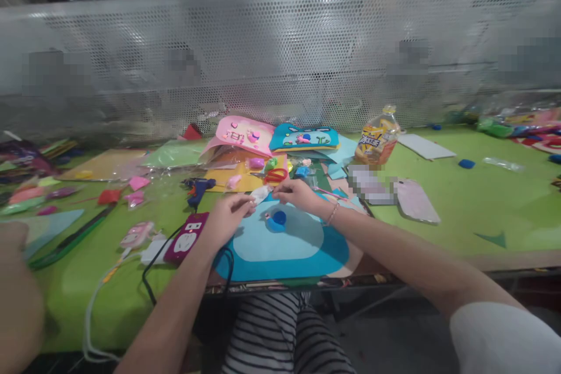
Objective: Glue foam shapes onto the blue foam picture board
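Observation:
My left hand point(228, 216) is closed, thumb and fingers pinching a small white, crinkled packet point(260, 194). Just right of it, my right hand point(300, 194) has its fingertips pressed together; whatever they hold is too small to make out. Below both hands lies a light blue felt-like sheet point(280, 248) with a darker blue rounded border point(258, 272). On that sheet sits a small blue clay figure point(276, 220), with a dark blue round part and a lighter body. Red-handled scissors point(276, 175) lie just beyond my right fingertips.
Behind stand pink point(245, 135) and blue point(304, 138) decorated pieces. A blue glue gun point(199, 190), a purple box point(187, 239) and cables are at left; a drink bottle point(377, 139) and a phone point(416, 201) at right. Someone's arm point(20, 298) enters from the left.

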